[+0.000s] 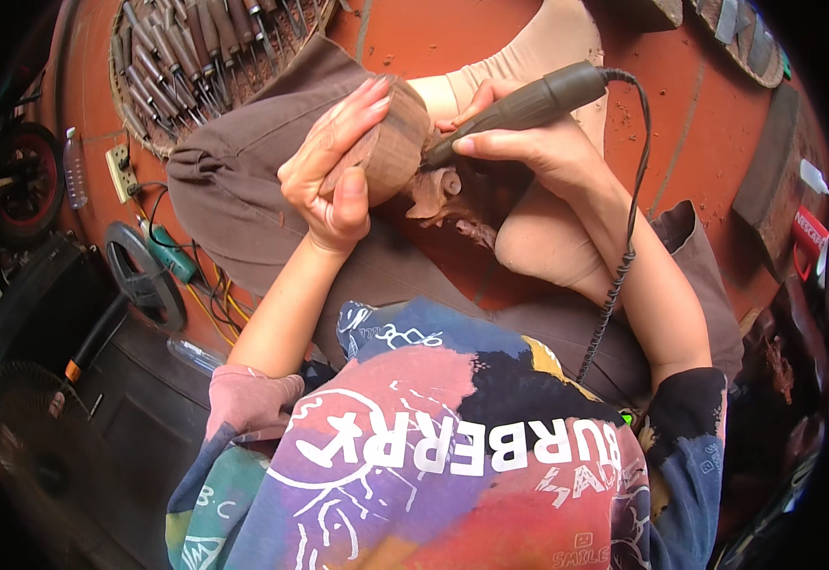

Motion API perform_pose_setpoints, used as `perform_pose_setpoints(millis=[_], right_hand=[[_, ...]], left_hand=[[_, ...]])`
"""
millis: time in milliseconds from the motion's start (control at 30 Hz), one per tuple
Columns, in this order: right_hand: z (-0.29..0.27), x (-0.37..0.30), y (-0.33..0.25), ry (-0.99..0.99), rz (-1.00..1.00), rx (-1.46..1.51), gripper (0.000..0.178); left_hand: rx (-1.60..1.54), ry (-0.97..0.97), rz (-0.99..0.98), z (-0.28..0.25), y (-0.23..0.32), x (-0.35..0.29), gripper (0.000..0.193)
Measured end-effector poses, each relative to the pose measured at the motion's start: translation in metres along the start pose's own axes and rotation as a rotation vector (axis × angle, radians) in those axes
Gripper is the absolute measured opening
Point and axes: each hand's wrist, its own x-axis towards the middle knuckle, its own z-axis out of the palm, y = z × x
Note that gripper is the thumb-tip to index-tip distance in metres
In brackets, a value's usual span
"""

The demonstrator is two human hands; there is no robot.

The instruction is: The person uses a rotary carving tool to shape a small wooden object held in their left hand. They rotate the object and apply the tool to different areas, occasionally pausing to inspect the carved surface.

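My left hand [334,171] wraps round a brown wood carving [395,152], its smooth rounded block against the palm. The carved part [433,195] of the piece, with curled shapes, hangs toward my lap. In my right hand [528,138] is a dark rotary carving tool [528,104], gripped like a pen. Its lower end is at the right side of the wood, and the tip itself is hidden there. A coiled black cord [623,256] runs from the tool's back end down past my right forearm.
A round woven basket [139,128] of wooden-handled chisels [191,52] stands at the far left. Left of me are a power strip [122,173], a plastic bottle [75,169] and a teal power tool [169,252]. A dark wooden block [771,180] lies right, on the red tiled floor [699,104].
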Motion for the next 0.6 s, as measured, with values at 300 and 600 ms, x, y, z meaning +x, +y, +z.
perform_pose_setpoints(millis=[300,600], right_hand=[[-0.0009,0.0031,0.0018,-0.008,-0.034,-0.047,0.015],[0.0003,0.0058,-0.0024,-0.005,0.014,-0.077,0.015]], left_hand=[[-0.007,-0.003,0.0,-0.0012,-0.0004,-0.0018,0.053],[-0.002,-0.015,0.03,-0.0038,-0.0035,0.0006,0.043]])
